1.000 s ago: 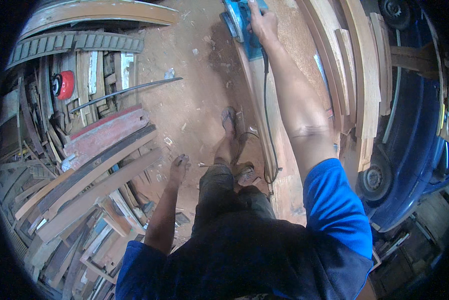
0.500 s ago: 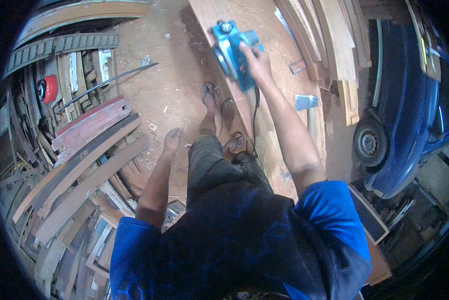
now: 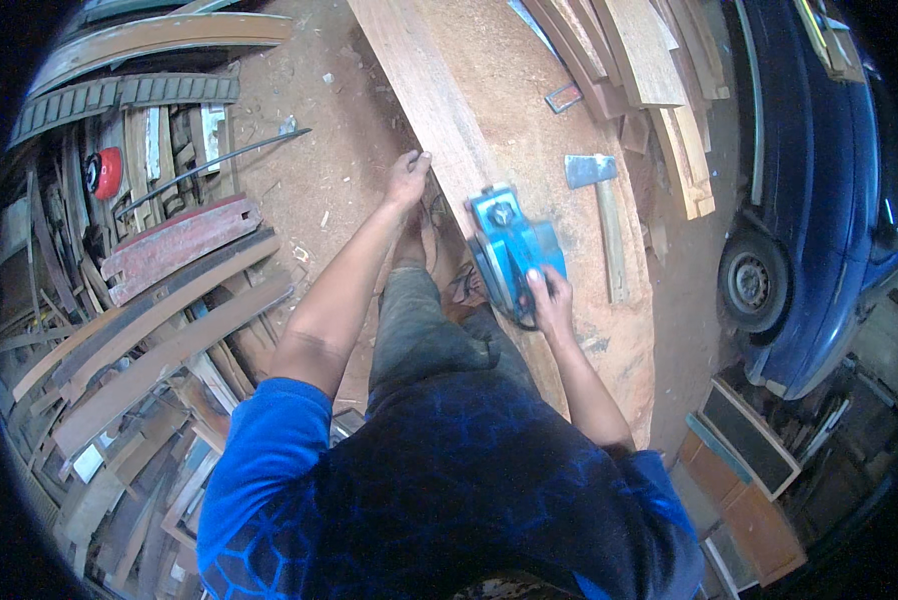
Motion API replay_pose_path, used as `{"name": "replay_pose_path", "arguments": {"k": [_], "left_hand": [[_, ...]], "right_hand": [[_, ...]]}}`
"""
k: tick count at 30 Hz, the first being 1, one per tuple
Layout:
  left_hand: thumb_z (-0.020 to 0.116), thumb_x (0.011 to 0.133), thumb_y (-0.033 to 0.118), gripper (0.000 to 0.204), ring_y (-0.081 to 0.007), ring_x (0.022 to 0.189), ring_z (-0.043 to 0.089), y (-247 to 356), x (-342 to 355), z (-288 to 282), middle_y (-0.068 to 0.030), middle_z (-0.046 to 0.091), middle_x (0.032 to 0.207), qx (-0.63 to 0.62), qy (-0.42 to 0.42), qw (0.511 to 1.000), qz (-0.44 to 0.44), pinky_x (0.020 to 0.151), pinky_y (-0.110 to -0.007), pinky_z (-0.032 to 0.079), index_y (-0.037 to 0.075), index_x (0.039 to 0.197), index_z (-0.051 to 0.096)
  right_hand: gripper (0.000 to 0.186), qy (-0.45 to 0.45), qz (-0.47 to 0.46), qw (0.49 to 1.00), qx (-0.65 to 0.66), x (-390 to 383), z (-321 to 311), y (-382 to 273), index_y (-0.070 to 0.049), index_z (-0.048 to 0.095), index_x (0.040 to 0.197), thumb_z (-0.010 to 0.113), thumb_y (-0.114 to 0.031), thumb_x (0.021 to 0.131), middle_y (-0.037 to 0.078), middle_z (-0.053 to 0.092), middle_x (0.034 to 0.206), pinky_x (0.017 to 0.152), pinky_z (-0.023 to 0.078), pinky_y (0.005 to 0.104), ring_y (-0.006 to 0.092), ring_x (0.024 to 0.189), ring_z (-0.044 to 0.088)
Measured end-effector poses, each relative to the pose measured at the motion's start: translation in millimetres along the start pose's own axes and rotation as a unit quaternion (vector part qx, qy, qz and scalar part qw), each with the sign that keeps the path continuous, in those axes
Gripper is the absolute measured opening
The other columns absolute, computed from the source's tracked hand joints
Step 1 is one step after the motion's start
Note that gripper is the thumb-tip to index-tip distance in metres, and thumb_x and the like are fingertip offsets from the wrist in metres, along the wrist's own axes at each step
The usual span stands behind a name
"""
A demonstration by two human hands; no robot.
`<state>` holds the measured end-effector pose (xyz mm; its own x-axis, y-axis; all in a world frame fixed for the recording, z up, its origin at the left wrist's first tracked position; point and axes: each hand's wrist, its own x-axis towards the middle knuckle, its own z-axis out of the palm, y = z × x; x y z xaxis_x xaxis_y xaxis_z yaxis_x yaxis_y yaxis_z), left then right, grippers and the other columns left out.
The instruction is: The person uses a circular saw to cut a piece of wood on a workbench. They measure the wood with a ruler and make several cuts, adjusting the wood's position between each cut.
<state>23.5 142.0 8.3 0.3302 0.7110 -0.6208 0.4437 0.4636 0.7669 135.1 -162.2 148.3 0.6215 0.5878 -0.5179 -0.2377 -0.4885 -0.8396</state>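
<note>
A teal electric planer [image 3: 506, 232] rests on a long wooden plank [image 3: 431, 95] and is slightly blurred. My right hand [image 3: 552, 300] is closed around its rear handle. Near the plank's left edge is my left hand [image 3: 407, 180], its fingers bent towards the wood; whether they grip the edge or only touch it I cannot make out. The plank runs from the far top of the view down towards my legs, over a wide sawdust-covered work surface [image 3: 529, 120].
On the work surface, right of the planer, lies a hatchet [image 3: 607, 215] with a wooden handle. Stacked boards [image 3: 649, 60] stand at the far right, beside a blue car [image 3: 819, 250]. Much scrap timber [image 3: 184, 360] and a red round object [image 3: 103, 173] fill the left.
The planer has come back along the plank towards my body, with my right hand still on it. My left hand has risen from my side to the plank's left edge.
</note>
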Motion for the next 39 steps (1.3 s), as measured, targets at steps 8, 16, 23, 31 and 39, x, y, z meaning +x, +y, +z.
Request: {"name": "replay_pose_path", "arguments": {"k": [8,16,23,31,39], "left_hand": [[0.059,0.102,0.036,0.048,-0.0185,0.088,0.066,-40.6,-2.7,-4.1,-0.0139,0.070,0.102,0.024,-0.053,0.998,0.009,0.085,-0.034,0.053,-0.005,0.126,0.061],[0.059,0.100,0.034,0.058,-0.0331,0.111,0.068,-49.9,-81.1,15.9,-0.0227,0.068,0.121,0.117,-0.063,0.991,0.031,0.097,-0.041,0.051,0.001,0.146,0.043],[0.060,0.096,0.034,0.066,-0.0397,0.105,0.067,-15.9,-72.7,3.2,-0.0211,0.068,0.120,0.200,-0.139,0.969,0.040,0.092,-0.048,0.052,0.010,0.152,0.032],[0.061,0.094,0.028,0.041,-0.0430,0.109,0.064,-55.6,-52.8,3.8,-0.0245,0.067,0.113,0.155,-0.156,0.974,0.061,0.093,-0.047,0.051,0.004,0.126,0.055],[0.060,0.098,0.035,0.041,-0.0350,0.112,0.067,-65.9,-30.8,-41.0,-0.0213,0.069,0.118,0.151,-0.119,0.980,0.049,0.095,-0.041,0.051,0.004,0.124,0.062]], "right_hand": [[0.033,0.036,-0.010,0.999,-0.023,0.1,6.3,1.6,0.001,0.069,0.093,0.067,-0.032,0.097,0.001,0.059,0.065,0.052,0.043,0.0273,0.0081,0.056,0.053],[0.040,0.042,-0.095,0.994,-0.024,208.6,130.8,-120.1,0.000,0.068,0.079,0.067,-0.036,0.097,0.003,0.060,0.065,0.051,0.043,0.0315,0.0111,0.055,0.054],[0.061,0.045,-0.100,0.991,-0.071,399.1,255.1,-238.0,0.002,0.072,0.075,0.066,-0.056,0.091,0.009,0.063,0.059,0.057,0.049,0.0380,0.0174,0.056,0.062],[0.051,0.040,-0.138,0.987,-0.075,495.9,321.0,-317.4,0.003,0.069,0.096,0.063,-0.047,0.094,0.017,0.069,0.082,0.069,0.051,0.0390,0.0268,0.076,0.066],[0.061,-0.022,-0.065,0.998,0.001,441.1,267.0,-269.1,0.002,0.067,0.082,0.068,-0.059,0.090,0.007,0.063,0.069,0.049,0.048,0.0314,0.0152,0.052,0.060]]}}
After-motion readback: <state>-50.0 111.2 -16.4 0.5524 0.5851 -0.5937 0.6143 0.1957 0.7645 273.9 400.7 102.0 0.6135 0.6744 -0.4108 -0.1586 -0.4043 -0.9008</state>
